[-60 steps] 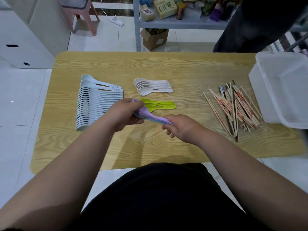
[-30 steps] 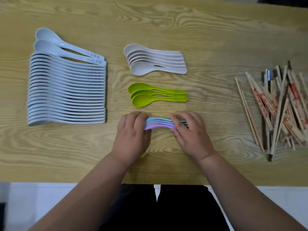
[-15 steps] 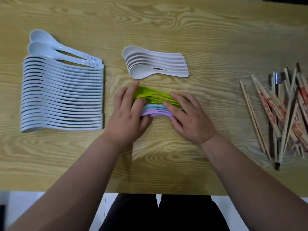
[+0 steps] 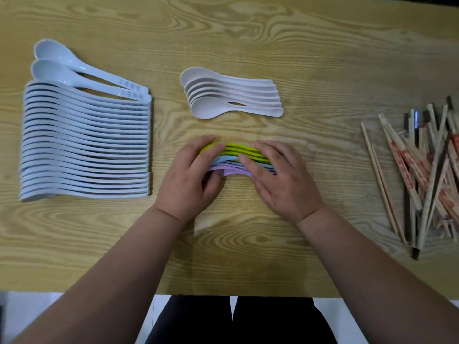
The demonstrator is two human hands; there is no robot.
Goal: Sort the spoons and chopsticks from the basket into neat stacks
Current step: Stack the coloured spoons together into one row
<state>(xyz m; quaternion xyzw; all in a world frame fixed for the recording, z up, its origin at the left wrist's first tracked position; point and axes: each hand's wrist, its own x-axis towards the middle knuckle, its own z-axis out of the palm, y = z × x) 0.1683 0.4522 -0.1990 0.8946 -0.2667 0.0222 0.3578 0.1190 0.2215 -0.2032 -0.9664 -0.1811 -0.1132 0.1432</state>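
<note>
Green spoons (image 4: 238,150), light blue spoons (image 4: 227,160) and purple spoons (image 4: 231,170) lie pressed together as one row in the middle of the wooden table (image 4: 223,33). My left hand (image 4: 188,177) covers their bowl end, fingers over the top and thumb under the purple ones. My right hand (image 4: 280,177) lies over the handle end with fingers fairly straight. A long row of pale blue-white spoons (image 4: 84,150) lies on its side at the left. A small stack of white spoons (image 4: 231,98) sits behind the coloured ones. A loose heap of chopsticks (image 4: 427,170) lies at the right.
The table's near edge (image 4: 223,291) runs just above my dark-clothed lap, with white floor on both sides. Bare wood lies between the coloured spoons and the chopstick heap.
Both hands slid the blue and purple spoons away from me, up against the green spoons, so the three colours now form one packed row. The camera moved closer.
</note>
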